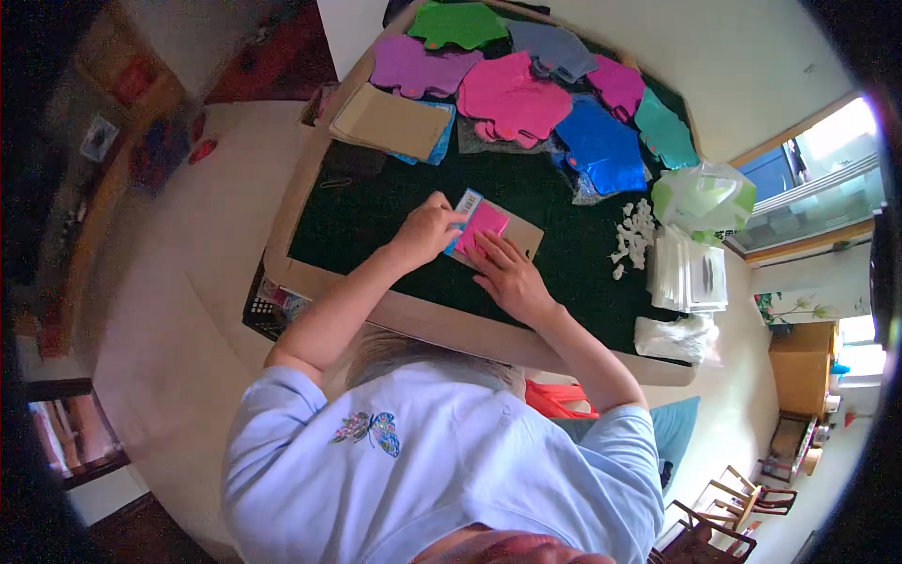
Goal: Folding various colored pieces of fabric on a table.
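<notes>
In front of me on the dark green tabletop (395, 221) lies a cardboard backing card (522, 239) with a blue printed end. A small folded pink piece (486, 222) rests on it, shiny or cloth-like. My left hand (428, 231) is at the card's blue end, its fingers bent and closed on that edge. Across the pink piece and the card's near edge lies my right hand (511, 275), fingers stretched out and pressing down. Part of the pink piece is hidden under those fingers.
Stacks of shiny coloured sheets, such as pink (515, 89), blue (603, 150) and green (458, 25), cover the far side. Cardboard cards (390, 122) are stacked far left. On the right are small white pieces (634, 233), clear plastic sleeves (688, 270) and a plastic bag (705, 200).
</notes>
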{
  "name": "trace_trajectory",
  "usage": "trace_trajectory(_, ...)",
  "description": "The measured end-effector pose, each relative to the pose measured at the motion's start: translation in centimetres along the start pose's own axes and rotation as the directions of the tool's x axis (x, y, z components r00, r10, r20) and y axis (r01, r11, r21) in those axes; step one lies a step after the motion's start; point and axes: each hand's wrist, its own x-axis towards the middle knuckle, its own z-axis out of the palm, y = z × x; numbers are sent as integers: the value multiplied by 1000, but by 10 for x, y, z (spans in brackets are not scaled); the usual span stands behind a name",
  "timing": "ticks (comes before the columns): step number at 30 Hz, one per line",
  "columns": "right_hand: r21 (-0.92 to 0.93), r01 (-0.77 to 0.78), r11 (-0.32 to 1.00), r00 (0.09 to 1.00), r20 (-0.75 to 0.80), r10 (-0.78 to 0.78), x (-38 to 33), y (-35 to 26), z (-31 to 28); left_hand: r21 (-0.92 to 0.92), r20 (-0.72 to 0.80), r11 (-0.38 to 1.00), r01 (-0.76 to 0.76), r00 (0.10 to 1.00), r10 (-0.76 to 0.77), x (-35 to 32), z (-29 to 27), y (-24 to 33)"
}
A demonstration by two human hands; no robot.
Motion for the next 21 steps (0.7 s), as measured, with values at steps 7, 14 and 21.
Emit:
trace_trajectory(7, 0, 21, 1000, 998, -67, -21, -7, 4, 2, -180, 253, 888, 423, 892, -374, 23, -3, 8)
trace_trajectory(14, 830, -338, 443, 636, -145, 758, 6, 39, -5, -736, 258, 525, 427, 894, -366, 12, 13, 22)
trace_trajectory(21, 849, -387, 361, 703, 18, 711, 19, 57, -7, -741, 434, 370, 560, 820, -373, 23, 1, 37)
